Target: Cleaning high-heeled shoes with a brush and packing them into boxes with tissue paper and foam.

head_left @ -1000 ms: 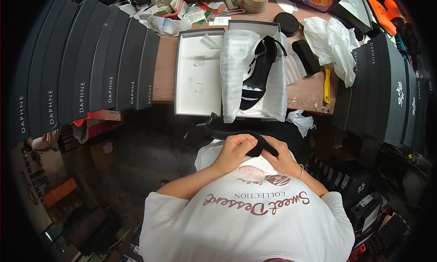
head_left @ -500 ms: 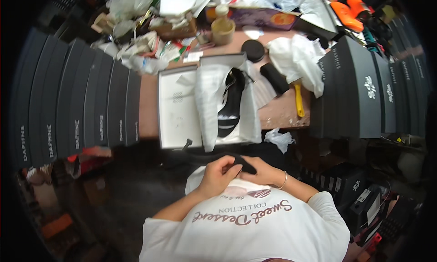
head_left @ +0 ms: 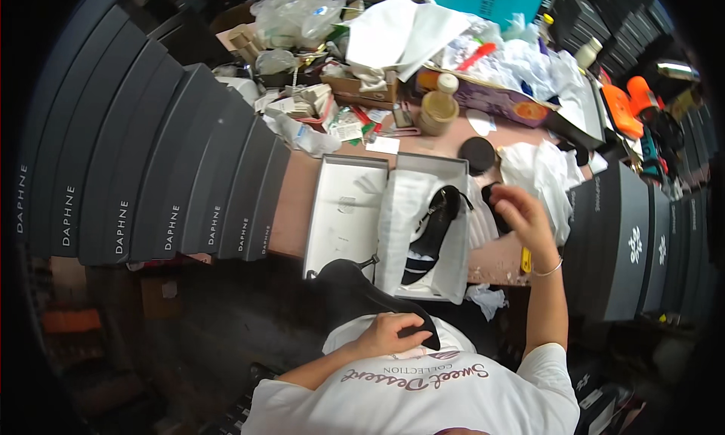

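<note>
My left hand (head_left: 394, 334) is closed round one end of a black shoe (head_left: 355, 288), held low against my shirt. The shoe's other end points toward the table edge. My right hand (head_left: 523, 217) reaches over the table's right side, fingers apart, at a dark roll-shaped pad (head_left: 498, 217); whether they touch it is unclear. Between them, an open shoebox (head_left: 458, 265) holds a black strappy sandal (head_left: 440, 227) on white tissue paper (head_left: 398, 220). Its lid (head_left: 343, 227) lies inside-up to the left.
Dark shoeboxes (head_left: 162, 178) stand in a row at left, and more boxes (head_left: 627, 242) at right. Behind are a jar of pale liquid (head_left: 438, 112), a round black lid (head_left: 476, 155) and crumpled white paper (head_left: 538, 178). A yellow handle (head_left: 526, 260) lies beside my right forearm.
My right hand has left the shoe and moved forward and right to the dark pad. My left hand keeps hold of the shoe, which now shows at fuller length. The view has shifted.
</note>
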Demonstrator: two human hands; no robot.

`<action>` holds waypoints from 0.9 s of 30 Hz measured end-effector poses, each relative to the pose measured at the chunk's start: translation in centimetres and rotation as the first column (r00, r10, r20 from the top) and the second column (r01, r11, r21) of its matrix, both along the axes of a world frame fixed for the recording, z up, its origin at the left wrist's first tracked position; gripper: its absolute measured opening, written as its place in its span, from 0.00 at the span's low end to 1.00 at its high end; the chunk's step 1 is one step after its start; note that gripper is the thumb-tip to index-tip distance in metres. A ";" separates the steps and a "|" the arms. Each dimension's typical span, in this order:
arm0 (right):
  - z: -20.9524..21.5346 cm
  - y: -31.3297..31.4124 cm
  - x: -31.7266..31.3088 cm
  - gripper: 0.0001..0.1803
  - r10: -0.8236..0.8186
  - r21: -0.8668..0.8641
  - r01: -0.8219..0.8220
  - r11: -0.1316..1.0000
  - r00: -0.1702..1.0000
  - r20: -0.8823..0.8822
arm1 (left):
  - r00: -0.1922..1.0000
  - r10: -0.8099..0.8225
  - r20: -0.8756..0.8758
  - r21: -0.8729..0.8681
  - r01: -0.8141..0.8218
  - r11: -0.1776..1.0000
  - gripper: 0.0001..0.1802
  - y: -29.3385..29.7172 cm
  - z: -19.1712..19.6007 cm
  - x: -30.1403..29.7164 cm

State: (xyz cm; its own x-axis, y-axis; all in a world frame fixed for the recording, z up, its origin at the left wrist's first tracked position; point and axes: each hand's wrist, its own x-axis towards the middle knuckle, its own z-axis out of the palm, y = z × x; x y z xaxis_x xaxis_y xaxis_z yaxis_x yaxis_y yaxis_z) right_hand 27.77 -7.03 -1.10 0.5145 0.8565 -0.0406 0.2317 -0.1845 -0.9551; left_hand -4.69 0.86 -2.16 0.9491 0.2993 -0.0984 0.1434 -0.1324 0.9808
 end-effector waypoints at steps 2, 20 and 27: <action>-0.9 2.4 2.9 0.14 -0.103 0.050 0.096 0.994 0.985 0.139 | 0.999 -0.012 -0.030 -0.021 0.011 1.000 0.10 0.6 -0.3 0.3; -14.4 32.2 3.4 0.16 0.458 -0.559 0.145 0.817 0.425 0.781 | 0.985 -0.113 -0.133 -0.430 0.045 0.902 0.18 2.9 -5.0 0.2; -10.7 31.1 3.1 0.09 0.379 -0.414 0.057 0.909 0.301 0.875 | 1.000 0.013 0.010 -0.450 -0.007 0.893 0.14 2.4 -4.9 -0.1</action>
State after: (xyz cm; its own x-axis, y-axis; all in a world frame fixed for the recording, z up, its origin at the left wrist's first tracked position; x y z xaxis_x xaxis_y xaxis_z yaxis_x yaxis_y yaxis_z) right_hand 30.88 24.10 -11.82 0.2426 0.9663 0.0857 0.9684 -0.2466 0.0384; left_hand -4.83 3.28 -7.11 0.9483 0.2351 -0.2133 0.1302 0.3246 0.9368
